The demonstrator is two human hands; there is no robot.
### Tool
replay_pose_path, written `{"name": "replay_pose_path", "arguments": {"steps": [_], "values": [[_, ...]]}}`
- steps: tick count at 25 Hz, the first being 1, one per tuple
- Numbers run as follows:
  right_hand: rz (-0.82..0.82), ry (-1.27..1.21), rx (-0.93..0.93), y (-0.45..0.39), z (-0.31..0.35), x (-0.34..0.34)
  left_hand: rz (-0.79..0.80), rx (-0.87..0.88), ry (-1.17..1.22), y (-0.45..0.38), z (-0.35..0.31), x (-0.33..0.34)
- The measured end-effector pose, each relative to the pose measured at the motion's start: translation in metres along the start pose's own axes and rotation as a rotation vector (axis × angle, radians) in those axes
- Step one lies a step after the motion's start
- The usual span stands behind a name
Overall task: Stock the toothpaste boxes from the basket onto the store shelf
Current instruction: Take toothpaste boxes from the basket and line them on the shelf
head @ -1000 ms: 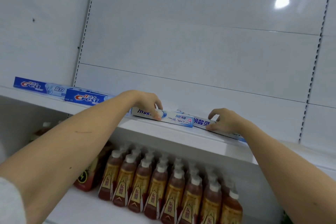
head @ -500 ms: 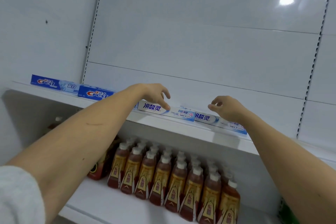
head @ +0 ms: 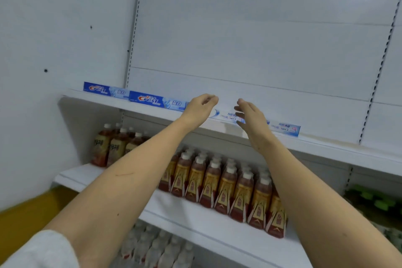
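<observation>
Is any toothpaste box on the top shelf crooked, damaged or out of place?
Nothing stands out. The two blue boxes and the two white boxes lie flat in one row along the top shelf. Both the left hand and the right hand hold nothing.

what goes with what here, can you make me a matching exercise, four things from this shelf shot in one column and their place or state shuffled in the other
Things:
1. blue Crest boxes
2. white toothpaste boxes
3. brown bottles
4. left hand

Places or states:
A. packed in rows on the shelf below the toothpaste
B. lifted in front of the top shelf, fingers relaxed, holding nothing
C. left end of the top shelf, end to end
D. top shelf, right of the blue ones, partly behind the hands

Pairs: 1-C, 2-D, 3-A, 4-B
</observation>
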State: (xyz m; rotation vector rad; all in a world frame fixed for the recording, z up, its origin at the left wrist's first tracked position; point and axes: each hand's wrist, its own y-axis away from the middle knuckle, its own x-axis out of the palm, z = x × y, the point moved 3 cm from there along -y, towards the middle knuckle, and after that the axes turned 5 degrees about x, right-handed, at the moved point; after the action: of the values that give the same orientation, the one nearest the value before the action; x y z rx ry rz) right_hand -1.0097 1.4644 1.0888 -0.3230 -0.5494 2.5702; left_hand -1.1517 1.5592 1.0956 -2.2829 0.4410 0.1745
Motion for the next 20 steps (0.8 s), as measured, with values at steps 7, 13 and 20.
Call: {"name": "replay_pose_path", "arguments": {"steps": [7,13,20], "values": [[0.129,-0.120,0.083,0.090,-0.061,0.040,-0.132,-0.178,0.100,0.129,0.010,0.017],[0.265,-0.135,0.288,0.159,-0.135,0.077,-0.113,-0.429,0.055,0.228,0.068,0.009],[0.249,-0.056,0.538,0.206,-0.242,0.119,-0.107,-0.685,0.076,0.315,0.184,-0.002]]}}
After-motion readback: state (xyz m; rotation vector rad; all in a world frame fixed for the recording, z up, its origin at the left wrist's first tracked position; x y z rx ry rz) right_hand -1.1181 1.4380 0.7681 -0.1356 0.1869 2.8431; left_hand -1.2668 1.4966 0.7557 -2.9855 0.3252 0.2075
